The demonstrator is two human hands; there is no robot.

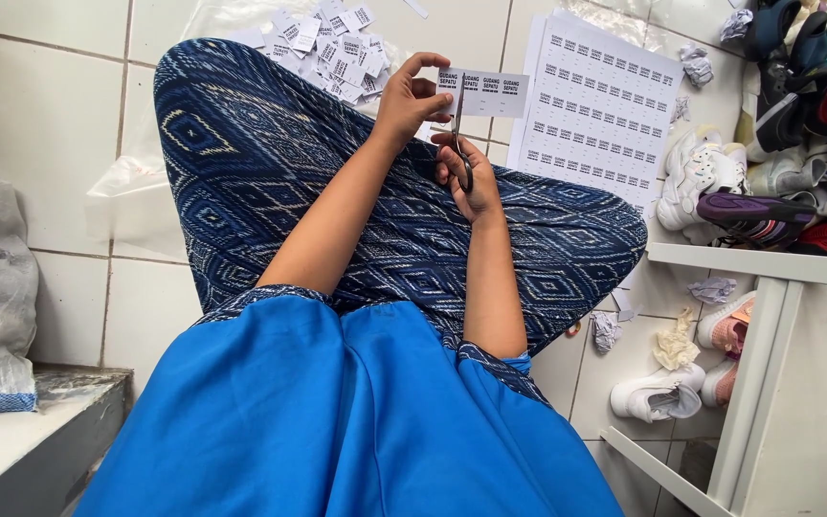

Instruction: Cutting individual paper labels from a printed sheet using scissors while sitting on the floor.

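A narrow white paper strip of printed labels [490, 93] is held out flat above the person's lap, and a pair of dark-handled metal scissors [458, 144] stands upright beneath it with its blades biting into the strip near its left end. The left hand [408, 99] is raised with the forearm sloping up from the lap, its thumb and forefinger pinched closed on the strip's left edge while the other fingers curl behind. The right hand [467, 182] sits just below and slightly right of those fingertips, palm turned inward, fingers threaded through the scissor loops and closed around the handles. Under both hands lies a blue patterned cloth [270, 163] draped over the knees. Beyond the left fingertips, on the white tiled floor [59, 115], spreads a loose heap of small cut paper labels [327, 43]; to the right of the strip lie full white sheets of uncut printed labels [600, 115]. Further right, a jumble of sports shoes [787, 124] is piled above a white shelf frame [768, 273].
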